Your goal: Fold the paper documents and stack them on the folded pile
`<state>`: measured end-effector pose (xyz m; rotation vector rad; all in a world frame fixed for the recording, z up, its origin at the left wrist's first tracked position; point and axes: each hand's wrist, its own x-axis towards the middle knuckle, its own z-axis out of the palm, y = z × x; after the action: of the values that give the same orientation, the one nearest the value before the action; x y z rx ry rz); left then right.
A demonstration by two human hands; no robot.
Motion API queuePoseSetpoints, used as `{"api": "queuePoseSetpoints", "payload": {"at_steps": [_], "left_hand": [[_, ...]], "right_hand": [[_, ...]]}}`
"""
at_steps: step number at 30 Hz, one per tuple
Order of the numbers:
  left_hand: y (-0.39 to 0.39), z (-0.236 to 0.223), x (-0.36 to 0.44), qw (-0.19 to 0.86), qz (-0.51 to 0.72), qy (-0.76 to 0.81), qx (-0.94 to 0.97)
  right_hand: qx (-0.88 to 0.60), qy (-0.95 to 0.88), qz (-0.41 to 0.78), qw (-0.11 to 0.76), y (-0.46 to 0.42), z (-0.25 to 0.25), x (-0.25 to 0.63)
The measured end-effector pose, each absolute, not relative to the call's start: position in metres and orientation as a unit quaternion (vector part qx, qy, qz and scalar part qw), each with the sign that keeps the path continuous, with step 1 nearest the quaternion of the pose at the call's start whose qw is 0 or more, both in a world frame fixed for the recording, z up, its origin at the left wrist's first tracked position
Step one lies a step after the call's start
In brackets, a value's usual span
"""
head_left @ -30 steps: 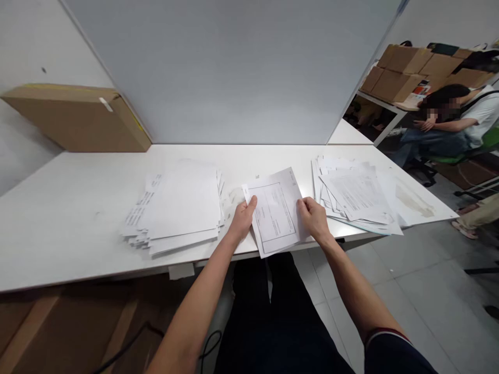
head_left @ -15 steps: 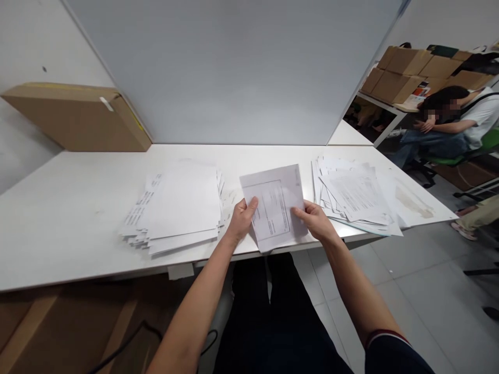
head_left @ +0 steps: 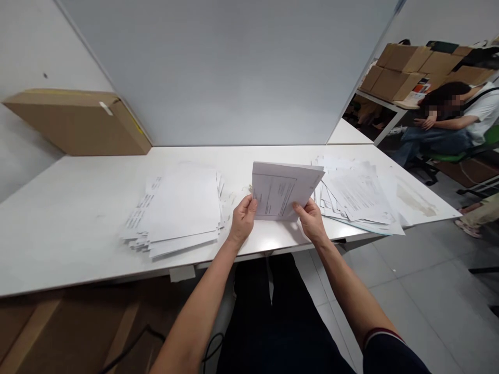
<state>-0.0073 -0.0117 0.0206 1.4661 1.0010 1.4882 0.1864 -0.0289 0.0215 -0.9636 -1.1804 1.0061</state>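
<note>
Printed paper sheets stand tilted up just above the table's front part, held at both sides; how many there are I cannot tell. My left hand pinches their left edge, thumb in front. On the lower right edge, my right hand is closed with its thumb on the printed face. A stack of mostly blank-topped paper lies to the left, its edges uneven. To the right, partly behind the held sheets, is a looser pile of printed papers.
The white table ends close to my legs. A flat cardboard box leans at the back left beside a tall pale panel. A seated person is at the right, near stacked cardboard boxes.
The held sheets have tipped more upright and shifted slightly right, with their lower edge lifted. Both hands keep their hold. The two paper piles stay in place.
</note>
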Motion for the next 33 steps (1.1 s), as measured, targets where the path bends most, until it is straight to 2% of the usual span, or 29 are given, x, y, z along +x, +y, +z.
{"api": "queuePoseSetpoints", "payload": {"at_steps": [4, 10, 14, 16, 18, 21, 23, 28, 33], "left_hand": [[-0.012, 0.021, -0.007, 0.379, 0.591, 0.396, 0.592], [-0.01, 0.016, -0.006, 0.398, 0.581, 0.382, 0.598], [-0.009, 0.014, -0.005, 0.434, 0.617, 0.356, 0.552], [-0.007, 0.013, -0.005, 0.458, 0.652, 0.329, 0.507], [-0.006, 0.011, -0.006, 0.455, 0.682, 0.313, 0.478], [-0.005, 0.01, -0.009, 0.414, 0.672, 0.329, 0.519], [-0.007, 0.01, -0.01, 0.389, 0.62, 0.345, 0.587], [-0.011, 0.007, -0.007, 0.35, 0.486, 0.394, 0.697], [-0.008, 0.002, -0.006, 0.353, 0.458, 0.399, 0.712]], "right_hand": [[-0.415, -0.52, 0.426, 0.612, -0.029, 0.024, 0.185], [-0.44, -0.532, 0.412, 0.595, -0.026, 0.023, 0.182], [-0.49, -0.59, 0.296, 0.57, -0.032, 0.06, 0.197], [-0.54, -0.651, 0.178, 0.503, -0.041, 0.095, 0.208], [-0.583, -0.713, 0.084, 0.38, -0.052, 0.132, 0.218], [-0.608, -0.768, 0.003, 0.204, -0.065, 0.171, 0.222], [-0.61, -0.782, -0.021, 0.128, -0.067, 0.177, 0.219], [-0.599, -0.8, 0.018, 0.038, -0.057, 0.152, 0.209], [-0.604, -0.795, 0.047, 0.039, -0.055, 0.144, 0.21]]}}
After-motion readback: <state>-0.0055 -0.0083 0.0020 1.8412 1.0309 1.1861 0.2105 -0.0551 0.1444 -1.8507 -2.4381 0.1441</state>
